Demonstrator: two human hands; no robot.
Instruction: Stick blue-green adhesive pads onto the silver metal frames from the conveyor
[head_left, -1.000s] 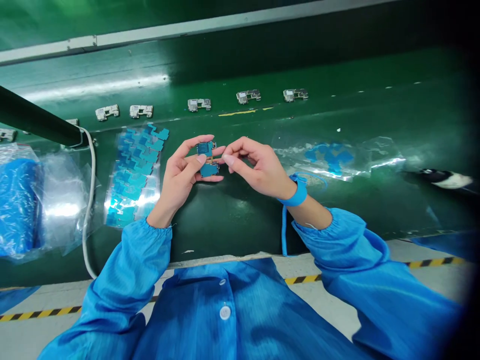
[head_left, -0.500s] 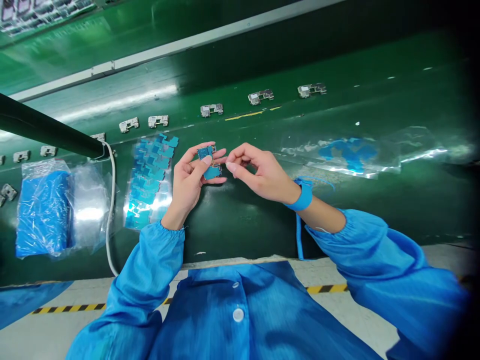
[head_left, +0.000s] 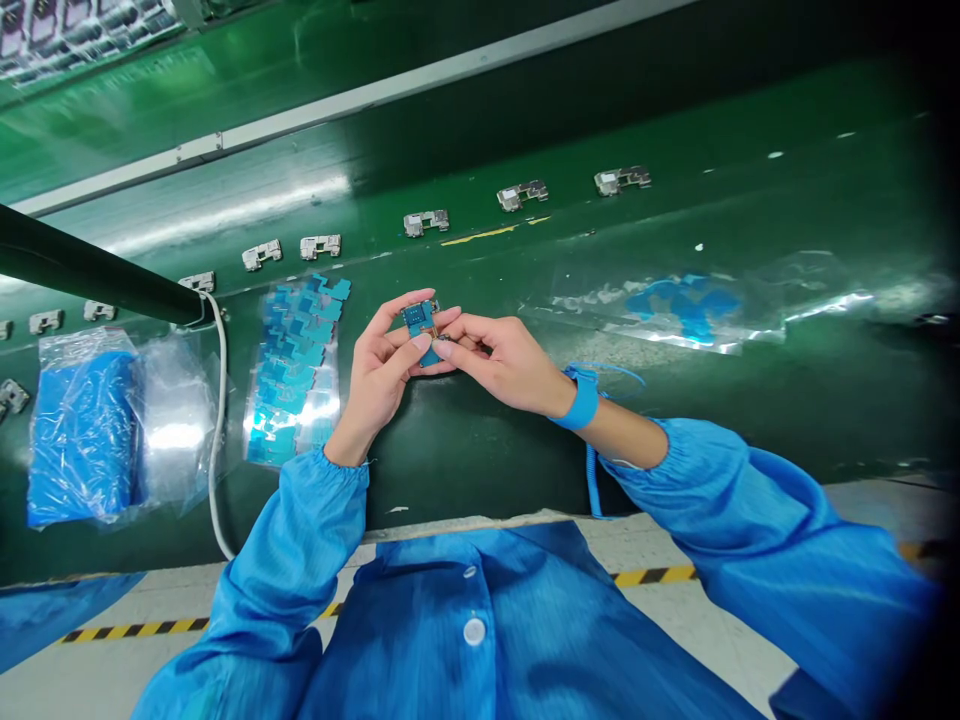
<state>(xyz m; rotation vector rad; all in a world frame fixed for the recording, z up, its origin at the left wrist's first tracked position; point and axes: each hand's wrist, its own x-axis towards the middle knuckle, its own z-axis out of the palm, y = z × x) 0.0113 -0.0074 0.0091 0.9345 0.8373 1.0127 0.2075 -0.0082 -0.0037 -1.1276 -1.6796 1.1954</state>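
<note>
A small circuit board (head_left: 418, 318), blue with a gold-coloured part along one side, is tilted between my hands over the green bench. My left hand (head_left: 375, 375) is closed on it, thumb across the lower part and fingers behind. From the right, my right hand (head_left: 517, 365) presses thumb and fingers against the board's lower right edge; whether a small piece lies between those fingertips is hidden. Around my right wrist is a blue strap (head_left: 581, 398) with a coiled cord. Left of my hands lies a sheet of blue film stickers (head_left: 296, 365).
Several metal-shielded boards (head_left: 426, 222) lie in a row across the bench (head_left: 480, 460). At left are a plastic-wrapped blue pack (head_left: 82, 430), a white cable (head_left: 222, 420) and a slanting dark pole (head_left: 97, 260). Clear plastic with blue film scraps (head_left: 694, 305) lies at right.
My right hand has moved left and its fingertips now meet the circuit board's lower right edge. My left thumb has shifted lower on the board.
</note>
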